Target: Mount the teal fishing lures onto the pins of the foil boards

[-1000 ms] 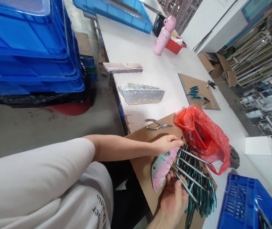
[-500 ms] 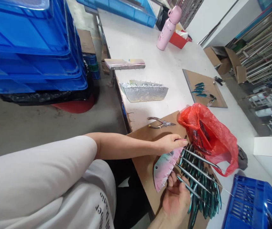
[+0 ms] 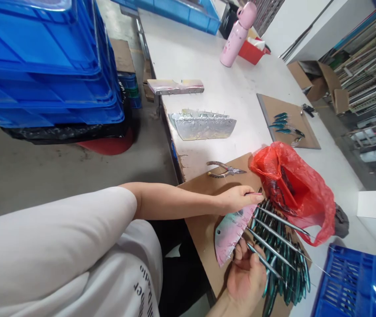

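Note:
My left hand (image 3: 241,199) grips the upper end of a pink and pale green curved holder (image 3: 232,233) with small pins along its edge. Several slim silvery-teal fishing lures (image 3: 274,240) stick out from that edge to the right. Below it, my right hand (image 3: 245,275) is closed, palm up, with thumb and fingers at the near end of another teal lure (image 3: 265,263), close to the holder's pinned edge. The fingertips are partly hidden behind the lure. Beneath both hands lies a pile of dark teal lures (image 3: 302,281) on a brown board (image 3: 201,233).
Pliers (image 3: 226,169) lie on the board beside a red plastic bag (image 3: 310,198). A blue basket (image 3: 346,281) stands at lower right. Two more pinned holders, one silver (image 3: 204,127) and one pinkish (image 3: 175,86), lie farther up the table. Blue crates (image 3: 49,88) are stacked at left.
The whole view has shifted slightly, so things appear a little farther right. Both hands keep nearly the same grip and place against the holder and lures.

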Action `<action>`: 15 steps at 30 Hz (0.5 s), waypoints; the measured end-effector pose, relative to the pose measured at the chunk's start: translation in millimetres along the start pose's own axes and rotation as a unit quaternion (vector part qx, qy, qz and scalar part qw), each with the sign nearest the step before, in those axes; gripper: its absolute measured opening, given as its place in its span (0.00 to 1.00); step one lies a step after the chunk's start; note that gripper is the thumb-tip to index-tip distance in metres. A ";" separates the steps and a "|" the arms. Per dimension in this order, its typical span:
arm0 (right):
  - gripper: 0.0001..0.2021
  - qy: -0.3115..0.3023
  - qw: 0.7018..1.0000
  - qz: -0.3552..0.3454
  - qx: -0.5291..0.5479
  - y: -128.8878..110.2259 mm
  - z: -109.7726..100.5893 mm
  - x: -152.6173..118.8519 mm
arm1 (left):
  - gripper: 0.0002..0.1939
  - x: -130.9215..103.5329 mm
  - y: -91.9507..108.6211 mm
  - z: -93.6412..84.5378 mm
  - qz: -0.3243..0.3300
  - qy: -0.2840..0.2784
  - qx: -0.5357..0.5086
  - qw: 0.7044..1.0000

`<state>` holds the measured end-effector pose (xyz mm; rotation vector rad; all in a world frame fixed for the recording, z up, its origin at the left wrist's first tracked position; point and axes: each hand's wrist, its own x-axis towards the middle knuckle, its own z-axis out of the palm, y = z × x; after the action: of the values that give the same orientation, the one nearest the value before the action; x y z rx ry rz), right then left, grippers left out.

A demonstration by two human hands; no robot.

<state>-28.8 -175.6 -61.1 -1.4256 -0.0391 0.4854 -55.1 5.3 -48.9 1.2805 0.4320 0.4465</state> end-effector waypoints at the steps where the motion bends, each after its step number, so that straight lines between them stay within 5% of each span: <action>1: 0.08 0.001 1.000 0.000 -0.001 -0.2 -0.1 0.1 | 0.23 -0.2 0.2 0.0 -0.001 0.000 -0.001 1.000; 15: 0.09 -0.053 0.998 -0.032 -0.013 1.0 -0.2 -7.3 | 0.24 -0.1 1.6 -2.3 0.000 -0.002 0.023 1.000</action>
<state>-35.7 -178.3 -60.2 -1.4184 -0.1760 0.5080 -56.5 7.5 -47.9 1.3260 0.4410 0.4358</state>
